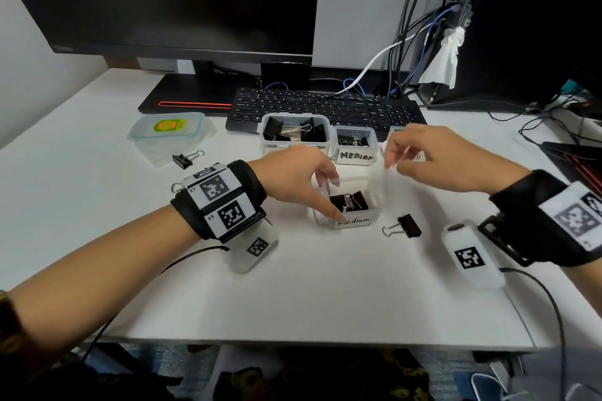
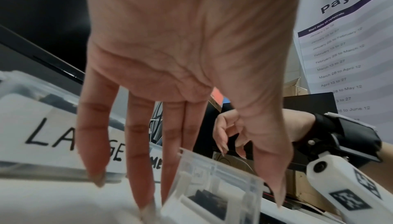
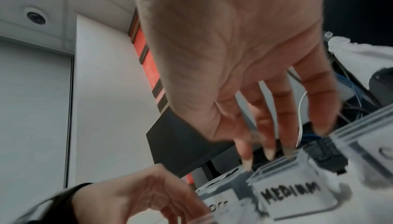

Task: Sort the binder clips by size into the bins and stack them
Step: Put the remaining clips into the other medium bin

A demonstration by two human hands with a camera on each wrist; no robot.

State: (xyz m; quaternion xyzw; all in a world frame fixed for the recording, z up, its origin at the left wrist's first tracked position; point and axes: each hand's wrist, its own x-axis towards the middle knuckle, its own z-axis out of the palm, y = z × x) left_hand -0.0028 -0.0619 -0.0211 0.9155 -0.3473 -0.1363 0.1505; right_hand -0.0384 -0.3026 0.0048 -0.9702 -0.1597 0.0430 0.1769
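Observation:
A clear bin labelled "Medium" (image 1: 353, 221) stands mid-table with black clips (image 1: 348, 202) inside. My left hand (image 1: 332, 198) pinches its left side, thumb on the front corner and fingers behind; in the left wrist view the bin (image 2: 217, 185) sits between thumb and fingers. My right hand (image 1: 392, 166) hovers blurred above and right of that bin, fingers loosely bent, holding nothing. A loose black clip (image 1: 405, 226) lies just right of the bin, and another clip (image 1: 187, 158) lies far left. In the back row stand the "Large" bin (image 1: 293, 148) and a second "Medium" bin (image 1: 356, 156), both holding clips.
A third clear bin (image 1: 395, 131) is mostly hidden behind my right hand. A lidded plastic container (image 1: 166, 133) sits at the left. A black keyboard (image 1: 325, 107) and a monitor stand are behind the bins, with cables (image 1: 553, 127) at the right.

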